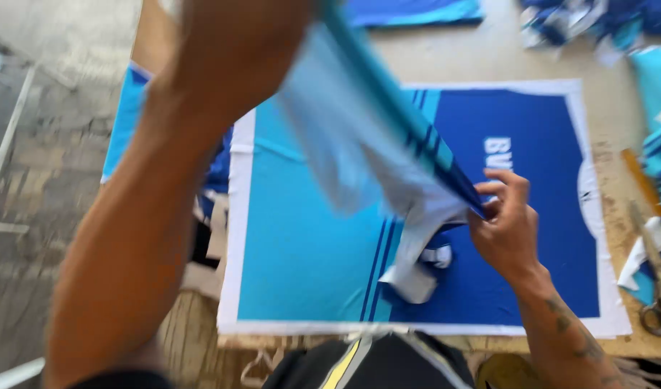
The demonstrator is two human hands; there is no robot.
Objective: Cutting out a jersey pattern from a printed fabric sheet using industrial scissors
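Above the panel [309,245] on the table [489,57], our left hand [230,50] gripped the strip's [359,130] upper end, fingers hidden. We judged it mid-stretch; next needed firm, even tension. The strip ran pale and turquoise, blurred, down to our right hand [507,223], fingers pinched shut. Scissors [658,288] lay right of the panel.

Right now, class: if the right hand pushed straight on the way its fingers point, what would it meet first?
The right hand points up-left into the fabric strip it already pinches. Past that, probably the blue panel beneath, though depth is unclear.
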